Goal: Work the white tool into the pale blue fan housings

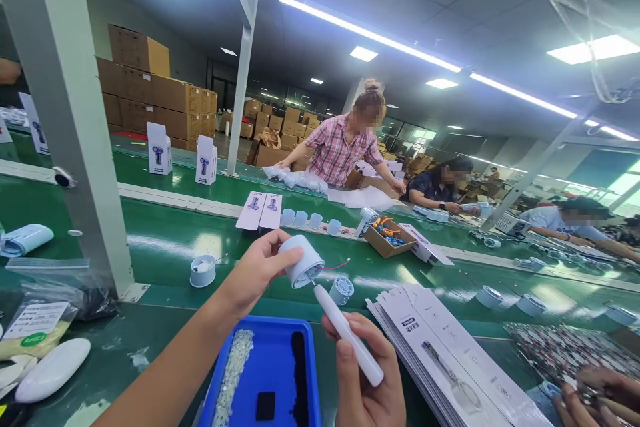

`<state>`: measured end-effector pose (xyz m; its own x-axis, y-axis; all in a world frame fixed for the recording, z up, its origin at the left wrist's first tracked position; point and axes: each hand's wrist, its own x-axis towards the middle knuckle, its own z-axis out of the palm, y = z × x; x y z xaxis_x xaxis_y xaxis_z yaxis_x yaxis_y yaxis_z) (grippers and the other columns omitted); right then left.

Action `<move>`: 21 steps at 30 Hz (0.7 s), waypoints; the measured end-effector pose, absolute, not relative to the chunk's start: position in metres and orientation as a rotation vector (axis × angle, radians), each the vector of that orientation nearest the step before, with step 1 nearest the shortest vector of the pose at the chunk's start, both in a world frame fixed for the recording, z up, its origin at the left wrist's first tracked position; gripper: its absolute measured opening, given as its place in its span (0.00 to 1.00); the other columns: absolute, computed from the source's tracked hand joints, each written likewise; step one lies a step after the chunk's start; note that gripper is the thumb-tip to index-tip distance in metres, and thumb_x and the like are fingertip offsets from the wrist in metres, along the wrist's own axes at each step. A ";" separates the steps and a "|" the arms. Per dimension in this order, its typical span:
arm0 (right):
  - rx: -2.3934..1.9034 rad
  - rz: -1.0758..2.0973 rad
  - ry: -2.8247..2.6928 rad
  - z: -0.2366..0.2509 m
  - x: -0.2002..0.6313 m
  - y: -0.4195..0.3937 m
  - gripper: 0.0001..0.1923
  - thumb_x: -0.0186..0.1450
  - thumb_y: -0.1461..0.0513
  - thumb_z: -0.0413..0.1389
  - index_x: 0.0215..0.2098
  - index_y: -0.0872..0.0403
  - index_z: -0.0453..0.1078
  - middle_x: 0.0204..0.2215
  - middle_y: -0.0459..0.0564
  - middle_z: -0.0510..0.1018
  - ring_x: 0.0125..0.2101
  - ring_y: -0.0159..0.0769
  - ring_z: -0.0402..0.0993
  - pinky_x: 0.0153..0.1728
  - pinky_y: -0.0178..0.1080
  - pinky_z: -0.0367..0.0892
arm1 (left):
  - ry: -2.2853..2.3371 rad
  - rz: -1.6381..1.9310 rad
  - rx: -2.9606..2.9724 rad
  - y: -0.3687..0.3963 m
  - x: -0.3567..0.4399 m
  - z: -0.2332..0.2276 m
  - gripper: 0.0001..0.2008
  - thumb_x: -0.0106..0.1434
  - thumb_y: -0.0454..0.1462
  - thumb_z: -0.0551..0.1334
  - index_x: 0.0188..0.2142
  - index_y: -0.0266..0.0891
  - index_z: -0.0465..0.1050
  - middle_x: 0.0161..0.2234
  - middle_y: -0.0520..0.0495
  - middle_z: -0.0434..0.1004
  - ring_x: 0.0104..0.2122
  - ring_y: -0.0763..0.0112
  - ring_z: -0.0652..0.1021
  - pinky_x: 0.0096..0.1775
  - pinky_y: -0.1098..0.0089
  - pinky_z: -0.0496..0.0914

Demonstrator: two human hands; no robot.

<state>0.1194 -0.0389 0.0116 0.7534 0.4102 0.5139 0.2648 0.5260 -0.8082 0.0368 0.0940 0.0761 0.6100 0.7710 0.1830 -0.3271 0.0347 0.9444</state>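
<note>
Two hands at work over the green table (165, 240), near the wearer's chest. Left hand (253, 273) closed around a pale blue cylindrical housing (301, 260), thumb on top, fingers underneath, open end tilted down and to the right, thin red wire (336, 266) trailing from its far side. Right hand (367, 380) wrapped around a white pen-shaped driver (347, 333), grip low on the barrel, tip pressed into the underside of the housing. Long axis of the driver running from lower right up to upper left, so housing lying up and left of the right hand, directly in line with the tool's tip; left hand clearly the nearer of the two to the housing, already holding it. Just below both hands, a blue tray (260, 373) with a strip of small pale pieces along its left and a dark strip at the middle. Between tray and far belt, a second housing (341, 289) just beside the driver, and another open one (203, 271) farther left. To the right, a fanned stack of flat printed cartons (450, 353). Farther off, upright white product boxes (159, 148), a small brown box of parts (387, 240), and a co-worker in a plaid shirt (340, 150) bent over the far side. At the bottom right corner, another person's hands (595, 393), kept apart from the wearer's own.
</note>
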 end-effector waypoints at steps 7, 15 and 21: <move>-1.037 0.139 -0.706 0.008 0.124 -0.041 0.07 0.66 0.58 0.55 0.42 0.52 0.67 0.42 0.49 0.72 0.36 0.35 0.79 0.40 0.39 0.75 | 0.431 0.887 1.289 0.092 0.038 0.074 0.11 0.57 0.41 0.67 0.30 0.38 0.67 0.28 0.53 0.70 0.28 0.76 0.70 0.32 0.74 0.66; -1.040 0.151 -0.664 0.006 0.123 -0.042 0.09 0.66 0.57 0.56 0.42 0.52 0.67 0.42 0.50 0.72 0.37 0.37 0.79 0.40 0.40 0.75 | 0.463 0.886 1.307 0.089 0.039 0.076 0.11 0.56 0.42 0.67 0.30 0.39 0.68 0.29 0.53 0.71 0.29 0.74 0.70 0.33 0.72 0.65; -1.035 0.151 -0.624 0.000 0.119 -0.039 0.10 0.65 0.55 0.57 0.42 0.51 0.68 0.41 0.47 0.73 0.34 0.33 0.78 0.37 0.35 0.74 | 0.590 0.882 1.444 0.083 0.041 0.077 0.12 0.57 0.44 0.64 0.29 0.39 0.66 0.26 0.55 0.66 0.27 0.74 0.66 0.30 0.73 0.61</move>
